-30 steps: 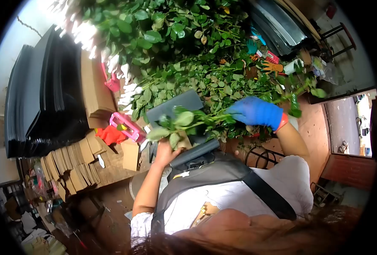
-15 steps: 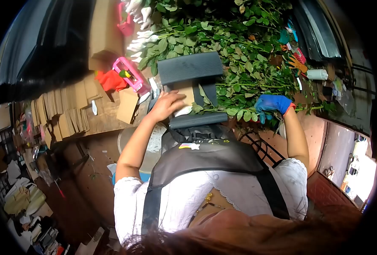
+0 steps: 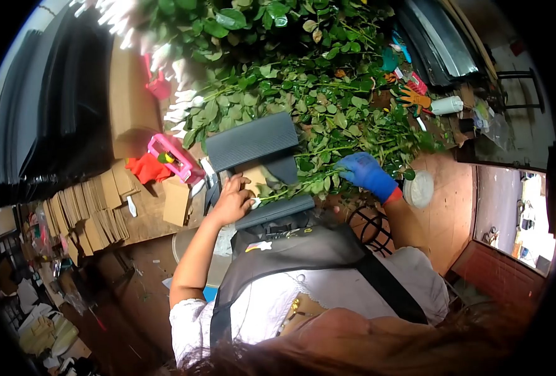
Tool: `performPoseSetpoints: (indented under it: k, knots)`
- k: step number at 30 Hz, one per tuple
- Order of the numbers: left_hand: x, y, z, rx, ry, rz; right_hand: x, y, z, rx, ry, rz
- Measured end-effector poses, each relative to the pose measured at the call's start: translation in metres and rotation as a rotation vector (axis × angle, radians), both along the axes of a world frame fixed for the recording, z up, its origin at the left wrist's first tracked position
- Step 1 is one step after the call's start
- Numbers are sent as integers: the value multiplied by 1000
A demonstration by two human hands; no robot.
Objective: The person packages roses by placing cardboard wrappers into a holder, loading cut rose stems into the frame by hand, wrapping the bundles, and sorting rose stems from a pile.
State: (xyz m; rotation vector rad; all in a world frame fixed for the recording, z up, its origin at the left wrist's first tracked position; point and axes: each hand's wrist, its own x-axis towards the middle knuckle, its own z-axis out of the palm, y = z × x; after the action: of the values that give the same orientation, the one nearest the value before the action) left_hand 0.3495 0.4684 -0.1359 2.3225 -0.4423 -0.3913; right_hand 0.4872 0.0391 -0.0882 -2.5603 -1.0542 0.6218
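My bare left hand (image 3: 230,199) lies with fingers stretched over a piece of brown cardboard (image 3: 253,178) on a dark corrugated sheet. By its fingertips is a small white flower head (image 3: 254,203), partly covered. The sheet's ribbed far flap (image 3: 253,141) stands raised; its near flap (image 3: 275,211) lies close to my apron. My right hand (image 3: 367,174), in a blue glove, is closed around a leafy rose stem (image 3: 315,183) that runs left toward the cardboard. Its fingertips are partly hidden by leaves.
Leafy rose stems (image 3: 271,88) with white-covered heads (image 3: 181,103) fill the table's far side. To the left are a pink tape dispenser (image 3: 174,158), red cloth (image 3: 147,168), cardboard pieces (image 3: 90,210) and stacked black sheets (image 3: 52,113). An orange glove (image 3: 414,99) and white roll (image 3: 447,105) lie right.
The view has shifted and tilted, so the table appears turned. My gloved right hand is now nearer the corrugated sheet. My left hand stays over the cardboard, its fingers slightly moved.
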Motion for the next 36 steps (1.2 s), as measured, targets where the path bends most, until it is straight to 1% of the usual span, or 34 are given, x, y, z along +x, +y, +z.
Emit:
performPoseSetpoints:
  k: [1, 3, 4, 5, 7, 8, 9, 12, 13, 14, 15, 16, 18, 20, 22, 23, 24, 26, 28, 29, 30, 32, 34, 36]
  knots:
    - [1, -2, 7, 32, 3, -5, 1, 3, 16, 12, 43, -6]
    - [3, -6, 16, 79, 0, -12, -2, 9, 36, -170, 214, -35]
    - [3, -9, 18, 50, -3, 3, -3, 9, 40, -257, 296, -48]
    - [3, -12, 21, 22, -11, 24, -2, 6, 28, -323, 330, -97]
    - [0, -11, 18, -3, -42, 35, 3, -1, -16, -312, 285, -63]
    - [0, -10, 17, -9, -41, 32, 8, -3, -27, -309, 262, -39]
    - [1, -12, 19, 3, -39, 36, 12, 4, -28, -440, 309, -10]
    - [3, -13, 21, 37, -31, 33, 43, 46, 29, -623, 296, 6]
    - [4, -14, 25, 40, -26, 42, 60, 55, 43, -493, 156, 18]
    - [3, -16, 24, 18, -43, 66, 78, 69, 44, -324, -26, -84]
    - [3, -16, 22, 15, -43, 54, 103, 88, 51, -116, -136, -115]
    - [3, -15, 20, 11, -47, 41, 134, 107, 41, 173, -275, -114]
    - [4, -14, 23, 3, -58, 32, 188, 152, 32, 481, -426, -147]
    - [4, -14, 22, -11, -75, 41, 241, 181, -14, 442, -589, -187]
    - [5, -12, 23, -14, -29, 14, 253, 198, -35, -33, -669, -276]
    - [3, -12, 23, -13, -33, 18, 257, 205, -52, -271, -555, -300]
    - [3, -12, 22, -13, -35, 20, 254, 211, -55, -306, -423, -336]
    - [4, -15, 25, -14, -59, 30, 227, 212, -51, -224, -533, -280]
    - [3, -16, 22, -15, -78, 50, 203, 199, -50, -213, -484, -115]
    - [3, -16, 22, -13, -78, 68, 193, 186, -43, -232, -431, -81]
    - [2, -15, 19, -35, -57, 77, 188, 178, -25, -159, -479, -113]
    - [2, -14, 21, -18, -114, 71, 187, 167, 16, 6, -581, -172]
    - [1, -14, 22, -21, -125, 81, 162, 156, 77, 384, -878, -86]
    - [0, -13, 21, -52, -151, 90, 147, 145, 111, 273, -909, -49]
